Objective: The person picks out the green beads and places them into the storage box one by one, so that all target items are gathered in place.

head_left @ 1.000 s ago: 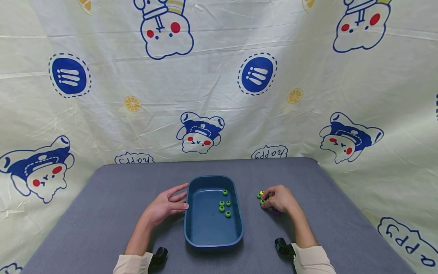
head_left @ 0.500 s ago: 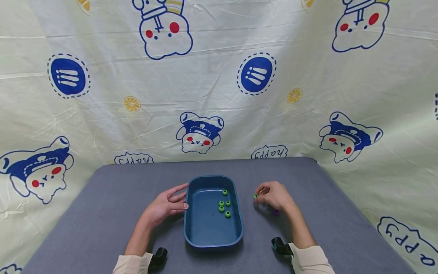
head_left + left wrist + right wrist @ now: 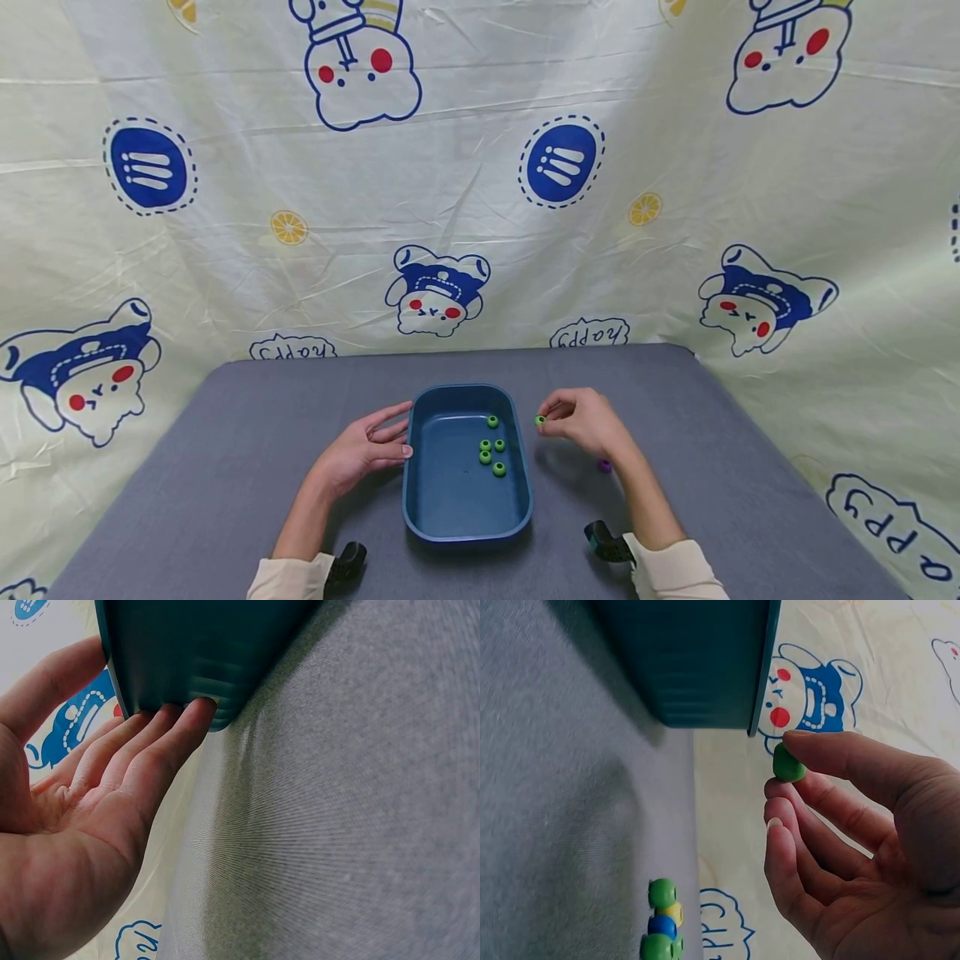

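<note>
A blue rectangular tray (image 3: pixel 442 504) sits on the table, with several green beads (image 3: pixel 499 470) in its right half. My left hand (image 3: pixel 356 458) touches the tray's left side with extended fingers; in the left wrist view the fingertips lie against the outer wall. Between thumb and fingertip my right hand (image 3: pixel 588 423) pinches a green bead (image 3: pixel 788 763), held up just off the tray's right rim. Below that hand, the right wrist view has several loose beads on the table, among them a green bead (image 3: pixel 662 893), a yellow bead (image 3: pixel 673 912) and a blue bead (image 3: pixel 662 925).
A purple bead (image 3: pixel 604 466) shows beside the right forearm. Grey cloth covers the table (image 3: pixel 277 417), whose far edge meets a patterned curtain (image 3: pixel 480 167). Each wrist wears a black camera, one of them the left wrist camera (image 3: pixel 348 562).
My right hand has picked up a green bead from the loose group and carried it left and away from me toward the tray. The left hand and the tray have stayed put.
</note>
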The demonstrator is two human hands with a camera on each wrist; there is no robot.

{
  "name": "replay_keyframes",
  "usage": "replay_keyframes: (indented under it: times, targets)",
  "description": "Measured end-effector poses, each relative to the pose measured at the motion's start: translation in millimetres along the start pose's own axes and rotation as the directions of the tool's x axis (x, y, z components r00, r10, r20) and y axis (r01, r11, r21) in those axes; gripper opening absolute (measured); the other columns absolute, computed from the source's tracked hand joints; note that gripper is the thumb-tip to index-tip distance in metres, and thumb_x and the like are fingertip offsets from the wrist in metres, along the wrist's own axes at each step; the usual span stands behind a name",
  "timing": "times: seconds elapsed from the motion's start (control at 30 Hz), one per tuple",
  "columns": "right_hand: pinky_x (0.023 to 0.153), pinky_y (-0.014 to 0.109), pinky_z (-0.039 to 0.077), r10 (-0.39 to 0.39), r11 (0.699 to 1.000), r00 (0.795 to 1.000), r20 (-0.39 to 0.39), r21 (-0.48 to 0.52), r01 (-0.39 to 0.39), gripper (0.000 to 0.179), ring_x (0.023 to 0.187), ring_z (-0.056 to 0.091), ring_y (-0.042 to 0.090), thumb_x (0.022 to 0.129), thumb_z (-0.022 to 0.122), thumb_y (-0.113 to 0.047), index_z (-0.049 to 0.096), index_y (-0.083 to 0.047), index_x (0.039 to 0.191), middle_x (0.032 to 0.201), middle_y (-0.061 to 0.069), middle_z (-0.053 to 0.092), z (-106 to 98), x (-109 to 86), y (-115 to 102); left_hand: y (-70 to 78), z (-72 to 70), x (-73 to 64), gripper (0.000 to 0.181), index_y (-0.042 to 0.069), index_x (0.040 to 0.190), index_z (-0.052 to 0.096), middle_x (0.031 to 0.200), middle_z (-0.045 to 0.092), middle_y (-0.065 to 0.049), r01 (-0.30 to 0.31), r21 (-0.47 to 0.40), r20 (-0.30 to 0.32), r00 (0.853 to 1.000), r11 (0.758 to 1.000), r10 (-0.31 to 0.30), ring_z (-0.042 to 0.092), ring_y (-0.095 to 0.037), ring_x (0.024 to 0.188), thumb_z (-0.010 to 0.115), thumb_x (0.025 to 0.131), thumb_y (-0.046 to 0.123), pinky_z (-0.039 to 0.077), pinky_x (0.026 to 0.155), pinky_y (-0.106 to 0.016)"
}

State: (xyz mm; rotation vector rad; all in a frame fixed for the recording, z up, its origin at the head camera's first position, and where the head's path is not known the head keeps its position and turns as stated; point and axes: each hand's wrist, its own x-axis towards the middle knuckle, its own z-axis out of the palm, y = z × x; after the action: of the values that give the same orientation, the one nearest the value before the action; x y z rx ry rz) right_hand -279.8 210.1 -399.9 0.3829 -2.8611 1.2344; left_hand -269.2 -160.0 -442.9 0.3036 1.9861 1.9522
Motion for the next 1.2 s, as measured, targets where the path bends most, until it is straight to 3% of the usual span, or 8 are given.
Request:
replay_keyframes:
  times: [0.4, 0.67, 1.0, 1.2]
  targets:
    - [0.07, 0.031, 0.053, -0.007, 1.0, 0.999, -0.039, 0.004, 0.007, 0.009, 0.08, 0.064, 0.015, 0.086, 0.08, -0.018, 0.077, -0.016, 0.094, 0.084, -0.003, 0.072, 14, -0.7, -25, 0.6, 1.0, -0.2, 0.073, 0.01, 0.157, 0.037, 0.156, 0.044, -0.021, 0.002, 0.0, -0.01, 1.0, 1.0, -0.002, 0.051, -0.038, 0.138, 0.072, 0.093, 0.005, 0.056, 0.098, -0.042]
    - [0.069, 0.031, 0.054, -0.051, 0.999, 0.997, -0.058, 0.0, 0.052, 0.01, 0.079, 0.065, 0.013, 0.084, 0.082, -0.017, 0.076, -0.016, 0.092, 0.083, -0.005, 0.071, 27, -1.8, -33, 0.6, 1.0, -0.1, 0.073, 0.01, 0.157, 0.037, 0.156, 0.043, -0.021, 0.004, 0.004, -0.011, 1.0, 1.0, -0.004, 0.05, -0.039, 0.139, 0.072, 0.093, 0.006, 0.056, 0.099, -0.042]
    - [0.07, 0.03, 0.059, -0.013, 0.999, 0.992, -0.127, 0.03, 0.017, 0.013, 0.082, 0.066, 0.016, 0.085, 0.082, -0.014, 0.076, -0.015, 0.096, 0.089, -0.001, 0.073, 44, -0.9, -42, 0.7, 0.0, 0.0, 0.073, 0.01, 0.157, 0.037, 0.157, 0.042, -0.021, 0.002, -0.001, -0.006, 1.0, 1.0, -0.002, 0.049, -0.039, 0.14, 0.072, 0.093, 0.005, 0.056, 0.099, -0.042]
    - [0.068, 0.028, 0.057, 0.005, 1.0, 0.992, -0.125, 0.003, -0.005, 0.013, 0.082, 0.063, 0.016, 0.085, 0.083, -0.013, 0.077, -0.014, 0.096, 0.088, -0.002, 0.072, 51, 1.0, -41, -0.8, -0.3, 0.6, 0.073, 0.01, 0.157, 0.037, 0.157, 0.042, -0.02, 0.002, -0.007, -0.009, 1.0, 1.0, -0.002, 0.049, -0.039, 0.14, 0.071, 0.093, 0.003, 0.056, 0.098, -0.041]
